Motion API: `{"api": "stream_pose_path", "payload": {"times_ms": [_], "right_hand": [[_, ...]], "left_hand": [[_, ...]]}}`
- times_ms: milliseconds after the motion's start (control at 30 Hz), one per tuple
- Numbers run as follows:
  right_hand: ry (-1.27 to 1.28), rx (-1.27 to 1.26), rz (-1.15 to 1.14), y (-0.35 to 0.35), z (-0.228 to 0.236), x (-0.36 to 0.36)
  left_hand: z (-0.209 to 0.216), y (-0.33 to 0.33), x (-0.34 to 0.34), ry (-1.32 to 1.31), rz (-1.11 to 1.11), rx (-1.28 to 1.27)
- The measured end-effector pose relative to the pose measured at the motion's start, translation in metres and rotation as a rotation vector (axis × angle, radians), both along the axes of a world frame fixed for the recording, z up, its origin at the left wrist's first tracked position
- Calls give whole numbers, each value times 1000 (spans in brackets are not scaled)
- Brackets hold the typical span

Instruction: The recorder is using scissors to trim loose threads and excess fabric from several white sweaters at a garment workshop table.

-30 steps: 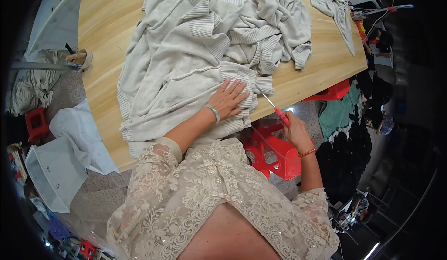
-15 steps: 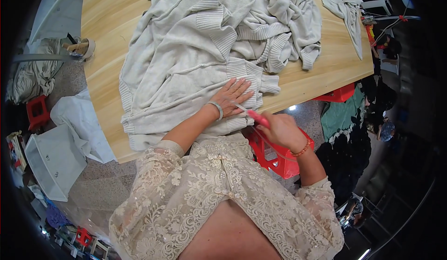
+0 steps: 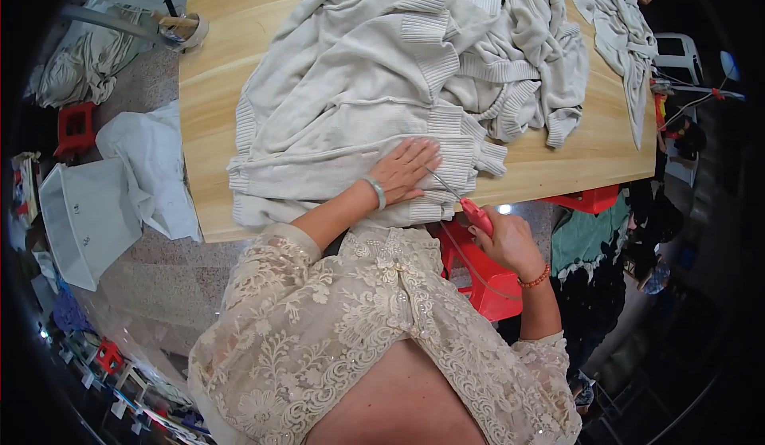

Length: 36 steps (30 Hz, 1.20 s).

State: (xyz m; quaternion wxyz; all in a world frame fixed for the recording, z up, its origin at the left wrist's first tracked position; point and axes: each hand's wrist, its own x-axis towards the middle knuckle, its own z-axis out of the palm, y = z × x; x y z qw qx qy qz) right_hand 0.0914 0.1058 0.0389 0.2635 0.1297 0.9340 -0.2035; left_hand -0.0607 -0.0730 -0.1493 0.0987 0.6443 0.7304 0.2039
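My left hand lies flat, fingers stretched out, on the ribbed edge of a pale grey knit sweater spread over the table. A closed grip of my right hand is round a red-handled tool with a thin metal shaft. The shaft's tip points at the knit just beside my left fingers; whether it touches cannot be made out. A thin pinkish cord hangs below the right hand and seems to run to the handle.
More pale knit garments lie heaped on the wooden table. At its far left stands a small round container with tools. A red stool is near my right side; a white bin and white cloth stand left on the floor.
The view has shifted, so the table sits further right and higher. The red tool now points up and left with its metal shaft clear; earlier it was blurred. My left hand stays flat on the knit.
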Motion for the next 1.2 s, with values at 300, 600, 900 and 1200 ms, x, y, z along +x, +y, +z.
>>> {"api": "stream_pose_path", "payload": {"times_ms": [300,600,900,1200], "right_hand": [[35,-77,128,-21,-13,-27],[65,-223,292,-76,-45,-84],[136,-318,459,-154,-75,-136],[130,-214,340,-138,-80,-127]], "left_hand": [[15,-94,-16,37,348,-97],[5,-175,-32,101,717,-107],[-3,-250,-47,190,801,-225],[-11,-255,-43,66,945,-84]]}}
